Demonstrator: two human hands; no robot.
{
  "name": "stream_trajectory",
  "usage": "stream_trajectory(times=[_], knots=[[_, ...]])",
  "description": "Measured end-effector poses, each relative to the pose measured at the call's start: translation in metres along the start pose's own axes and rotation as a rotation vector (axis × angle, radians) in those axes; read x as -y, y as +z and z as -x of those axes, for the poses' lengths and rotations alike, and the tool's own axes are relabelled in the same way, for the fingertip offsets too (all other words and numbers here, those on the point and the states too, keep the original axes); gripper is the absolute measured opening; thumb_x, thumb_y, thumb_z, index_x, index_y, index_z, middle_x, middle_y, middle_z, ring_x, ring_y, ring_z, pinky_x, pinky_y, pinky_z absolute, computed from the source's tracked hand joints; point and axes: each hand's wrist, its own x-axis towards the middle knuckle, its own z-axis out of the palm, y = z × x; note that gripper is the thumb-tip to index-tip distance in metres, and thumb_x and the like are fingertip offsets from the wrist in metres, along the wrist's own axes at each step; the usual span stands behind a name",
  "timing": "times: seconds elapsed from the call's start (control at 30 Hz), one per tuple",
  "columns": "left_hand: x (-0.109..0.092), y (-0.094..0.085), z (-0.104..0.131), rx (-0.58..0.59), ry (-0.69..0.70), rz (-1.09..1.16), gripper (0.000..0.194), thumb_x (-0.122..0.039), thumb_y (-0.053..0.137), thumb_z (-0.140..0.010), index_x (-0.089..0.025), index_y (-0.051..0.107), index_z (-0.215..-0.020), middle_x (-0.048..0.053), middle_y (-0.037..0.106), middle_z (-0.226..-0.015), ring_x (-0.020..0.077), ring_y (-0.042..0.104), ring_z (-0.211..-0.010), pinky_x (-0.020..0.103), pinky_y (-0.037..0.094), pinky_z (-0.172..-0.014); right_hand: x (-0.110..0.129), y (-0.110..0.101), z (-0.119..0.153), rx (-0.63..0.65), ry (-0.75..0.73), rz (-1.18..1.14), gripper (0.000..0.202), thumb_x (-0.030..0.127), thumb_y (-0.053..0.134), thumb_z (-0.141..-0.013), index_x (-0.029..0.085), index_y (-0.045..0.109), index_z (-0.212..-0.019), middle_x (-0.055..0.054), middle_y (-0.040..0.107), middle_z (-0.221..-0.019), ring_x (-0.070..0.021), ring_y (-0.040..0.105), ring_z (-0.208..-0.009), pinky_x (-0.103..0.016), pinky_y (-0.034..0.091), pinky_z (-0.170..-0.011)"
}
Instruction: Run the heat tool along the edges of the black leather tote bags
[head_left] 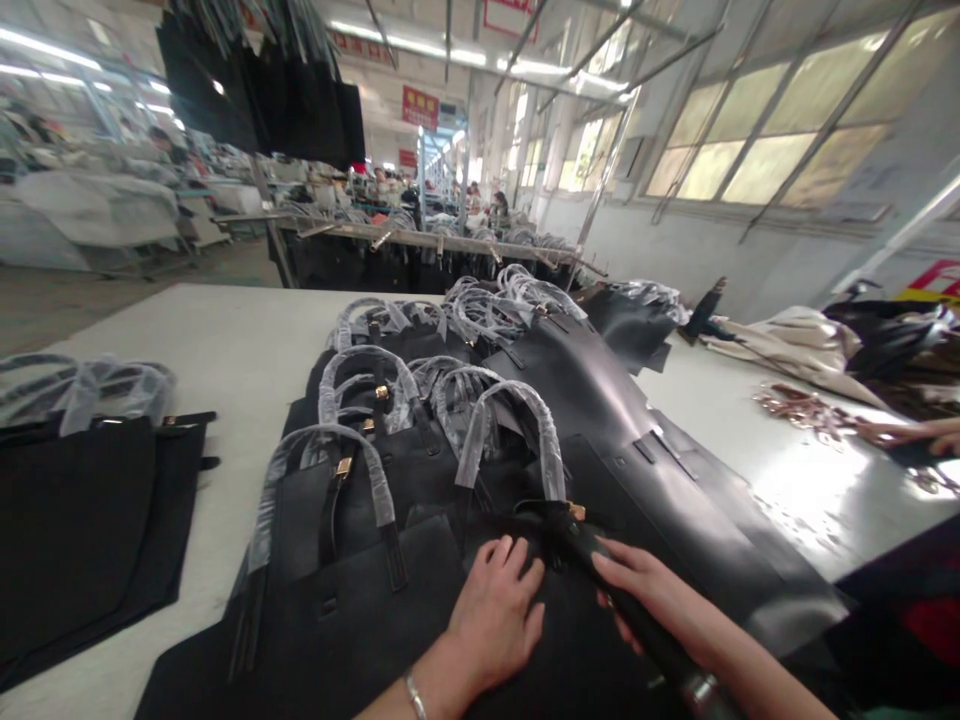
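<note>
My left hand [499,615] rests palm down on a black leather bag panel [420,650], its fingers slightly bent and apart. My right hand [645,590] is wrapped round a long black tool [656,635] with a metal band near its rear; its exact kind is unclear. The tool's front end lies by a gold clasp [577,511] and the foot of a plastic-wrapped bag handle [550,440]. To the left, another wrapped handle [375,470] arches over a black strap with a gold clasp [343,467]. The underside of my left hand is hidden.
More black bag pieces with wrapped handles [491,310] lie overlapped beyond my hands on the white table [217,320]. A separate black stack [67,520] is at left. Brown straps with metal fittings [806,412] lie at right, near another person's hand [926,432]. Black pieces [262,90] hang overhead.
</note>
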Motion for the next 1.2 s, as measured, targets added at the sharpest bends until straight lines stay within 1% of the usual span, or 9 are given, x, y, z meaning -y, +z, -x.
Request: stream_trajectory(times=[0.1,0.17,0.23,0.33,0.47,0.63,0.93,1.07,1.2], knots=[[0.003,0.004,0.006,-0.006,0.003,0.001,0.044,-0.043,0.046,-0.091,-0.024,0.051,-0.130,0.010,0.045,-0.141,0.0307,0.039,-0.128,0.048,0.029,-0.109,0.010,0.005,-0.003,-0.095,-0.151,0.005,0.070,0.050,0.061,-0.082,0.023,0.035,-0.141,0.006,0.059,-0.068,-0.0086,0.054,-0.041,-0.017,0.045,-0.036],[0.006,0.008,0.014,-0.013,0.013,-0.003,0.044,-0.042,0.045,-0.092,-0.026,0.048,-0.133,0.008,0.041,-0.146,0.0288,0.037,-0.132,0.049,0.026,-0.113,0.017,0.004,0.003,-0.103,-0.185,0.026,0.072,0.051,0.060,-0.082,0.024,0.033,-0.142,0.005,0.059,-0.070,-0.0084,0.054,-0.043,-0.018,0.046,-0.038],[0.009,0.012,0.024,-0.036,-0.027,-0.023,0.045,-0.040,0.045,-0.092,-0.025,0.047,-0.134,0.009,0.040,-0.147,0.0288,0.036,-0.133,0.050,0.026,-0.113,0.021,0.002,0.012,-0.055,-0.136,0.056,0.073,0.051,0.061,-0.081,0.022,0.034,-0.142,0.005,0.059,-0.069,-0.0092,0.055,-0.042,-0.019,0.045,-0.037],[0.011,0.012,0.040,-0.084,-0.146,-0.069,0.045,-0.037,0.049,-0.090,-0.020,0.051,-0.131,0.014,0.046,-0.142,0.0321,0.041,-0.130,0.051,0.034,-0.109,0.019,0.009,0.019,0.029,-0.016,0.082,0.075,0.051,0.062,-0.080,0.020,0.034,-0.142,0.004,0.060,-0.068,-0.0101,0.056,-0.041,-0.019,0.045,-0.035],[0.016,0.003,0.055,-0.125,-0.202,-0.122,0.045,-0.038,0.050,-0.089,-0.020,0.053,-0.130,0.014,0.051,-0.137,0.0327,0.046,-0.125,0.051,0.039,-0.105,0.016,0.036,0.009,0.165,0.004,0.077,0.075,0.050,0.062,-0.080,0.018,0.035,-0.142,0.004,0.060,-0.069,-0.0089,0.055,-0.041,-0.018,0.045,-0.035],[0.023,-0.003,0.065,-0.135,-0.215,-0.169,0.049,-0.041,0.051,-0.087,-0.023,0.051,-0.133,0.011,0.050,-0.138,0.0335,0.050,-0.119,0.051,0.042,-0.102,0.028,0.074,-0.008,0.312,-0.010,0.123,0.075,0.046,0.063,-0.081,0.017,0.034,-0.144,0.004,0.059,-0.068,-0.0079,0.053,-0.040,-0.017,0.043,-0.035],[0.032,-0.003,0.084,-0.233,-0.227,-0.313,0.054,-0.045,0.050,-0.088,-0.021,0.047,-0.136,0.010,0.050,-0.139,0.0315,0.053,-0.112,0.048,0.046,-0.097,0.057,0.112,-0.043,0.363,0.001,0.210,0.064,0.043,0.057,-0.087,0.019,0.036,-0.143,0.004,0.060,-0.067,-0.0085,0.054,-0.040,-0.017,0.043,-0.035],[0.035,-0.004,0.090,-0.222,-0.190,-0.303,0.056,-0.048,0.048,-0.088,-0.020,0.045,-0.137,0.011,0.046,-0.142,0.0317,0.052,-0.114,0.045,0.047,-0.096,0.056,0.113,-0.039,0.423,0.022,0.241,0.066,0.044,0.058,-0.087,0.020,0.036,-0.143,0.003,0.060,-0.069,-0.0088,0.055,-0.041,-0.017,0.043,-0.035],[0.036,-0.002,0.091,-0.246,-0.168,-0.280,0.052,-0.047,0.045,-0.090,-0.018,0.047,-0.134,0.011,0.052,-0.137,0.0304,0.053,-0.113,0.044,0.047,-0.096,0.054,0.122,-0.037,0.476,0.045,0.242,0.064,0.045,0.059,-0.086,0.020,0.038,-0.142,0.003,0.062,-0.070,-0.0086,0.055,-0.041,-0.017,0.043,-0.035]])
